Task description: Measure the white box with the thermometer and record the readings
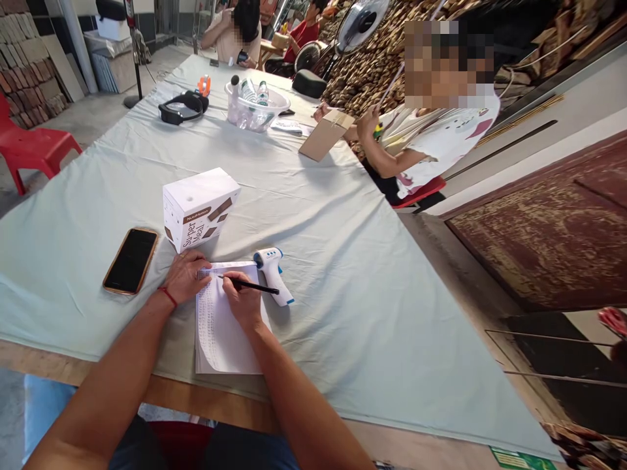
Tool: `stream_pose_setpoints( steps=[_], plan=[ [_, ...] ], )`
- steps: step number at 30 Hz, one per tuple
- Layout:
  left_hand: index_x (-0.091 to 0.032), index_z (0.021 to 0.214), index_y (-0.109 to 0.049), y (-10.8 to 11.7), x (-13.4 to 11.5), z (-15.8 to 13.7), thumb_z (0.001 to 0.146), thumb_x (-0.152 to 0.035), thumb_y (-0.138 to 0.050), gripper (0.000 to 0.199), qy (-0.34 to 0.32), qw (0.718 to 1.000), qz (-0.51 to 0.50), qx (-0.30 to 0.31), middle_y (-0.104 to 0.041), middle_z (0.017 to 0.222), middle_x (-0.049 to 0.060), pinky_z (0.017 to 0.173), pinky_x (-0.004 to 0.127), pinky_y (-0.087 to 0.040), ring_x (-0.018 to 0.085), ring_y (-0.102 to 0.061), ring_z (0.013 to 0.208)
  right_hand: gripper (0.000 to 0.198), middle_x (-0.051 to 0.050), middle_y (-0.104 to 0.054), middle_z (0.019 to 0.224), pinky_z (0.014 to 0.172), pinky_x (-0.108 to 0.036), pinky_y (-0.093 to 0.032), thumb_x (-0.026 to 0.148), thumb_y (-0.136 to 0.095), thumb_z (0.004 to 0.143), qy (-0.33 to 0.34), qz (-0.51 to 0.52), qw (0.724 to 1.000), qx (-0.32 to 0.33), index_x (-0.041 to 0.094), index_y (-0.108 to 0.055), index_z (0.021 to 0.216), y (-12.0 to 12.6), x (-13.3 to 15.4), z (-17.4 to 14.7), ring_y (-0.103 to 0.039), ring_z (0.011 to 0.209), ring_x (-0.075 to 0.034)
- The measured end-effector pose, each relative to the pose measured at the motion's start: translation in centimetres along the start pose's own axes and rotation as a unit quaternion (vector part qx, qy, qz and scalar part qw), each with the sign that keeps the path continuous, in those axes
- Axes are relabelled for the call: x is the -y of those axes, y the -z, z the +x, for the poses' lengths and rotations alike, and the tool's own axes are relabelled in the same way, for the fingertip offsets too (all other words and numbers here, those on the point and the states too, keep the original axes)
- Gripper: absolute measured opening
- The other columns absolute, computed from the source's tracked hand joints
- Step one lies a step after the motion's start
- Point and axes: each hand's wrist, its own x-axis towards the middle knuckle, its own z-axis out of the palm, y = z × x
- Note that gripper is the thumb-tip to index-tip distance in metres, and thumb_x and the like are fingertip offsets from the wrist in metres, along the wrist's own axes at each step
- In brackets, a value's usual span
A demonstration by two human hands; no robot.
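Observation:
In the head view a stack of paper (230,346) with rows of small writing lies on the table in front of me. My right hand (243,300) holds a black pen (257,285), its tip on the upper part of the top sheet. My left hand (185,275) rests with fingers stretched out at the sheet's upper left edge. Just behind that hand stands a white "Super Meal" box (198,202). A white and blue infrared thermometer (274,275) lies beside the paper on the right, and a phone with a dark screen (130,261) lies to the left.
The table has a pale cloth (353,313). Farther back are a black headset (183,108), a clear basin (284,103) of bottles and an orange tape dispenser (204,85). On the right a seated person (441,137) handles a cardboard box (323,137). A red chair (36,143) stands left.

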Motion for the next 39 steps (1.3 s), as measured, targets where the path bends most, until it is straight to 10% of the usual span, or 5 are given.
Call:
stream_pose_setpoints(
  steps=[39],
  plan=[
    [-0.02,0.094,-0.075,-0.05,-0.3,0.16,0.075,-0.02,-0.073,0.019,0.009,1.0,0.0,-0.005,-0.07,0.105,0.008,0.094,0.045,-0.051,0.028,-0.064,0.105,0.017,-0.004,-0.072,0.077,0.068,-0.033,-0.055,0.035,-0.058,0.076,0.005,-0.001,1.0,0.019,0.022,-0.068,0.08,-0.02,-0.34,0.09,-0.065,0.067,-0.019]
  ],
)
